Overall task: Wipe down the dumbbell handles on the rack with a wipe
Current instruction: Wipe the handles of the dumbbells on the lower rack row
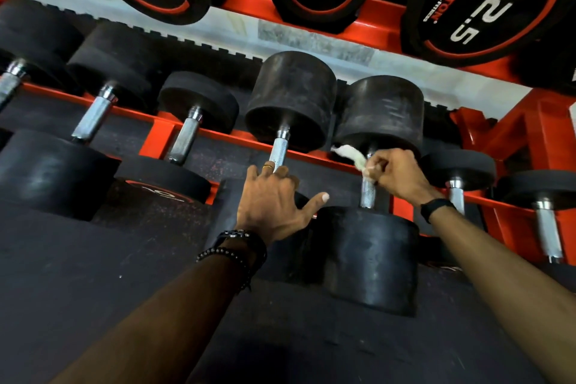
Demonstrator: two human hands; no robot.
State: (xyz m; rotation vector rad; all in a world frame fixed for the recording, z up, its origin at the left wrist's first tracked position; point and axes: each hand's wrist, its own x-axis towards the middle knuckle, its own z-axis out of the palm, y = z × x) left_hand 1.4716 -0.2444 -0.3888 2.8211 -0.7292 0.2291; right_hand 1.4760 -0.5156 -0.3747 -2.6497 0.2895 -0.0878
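Head cam looks down at the person's left hand [268, 203], splayed flat with relaxed fingers on the near end of a big black rubber dumbbell, fingertips just touching its knurled chrome handle [278, 154]. Next over, the right hand [396, 174] pinches a small crumpled white wipe [349, 156] around the upper part of the neighbouring dumbbell's chrome handle [367, 193]. I'd guess that wipe's flimsy and floppy, so bunch it and wrap the grippy steel; those weights on the red steel rack [358, 165] won't budge.
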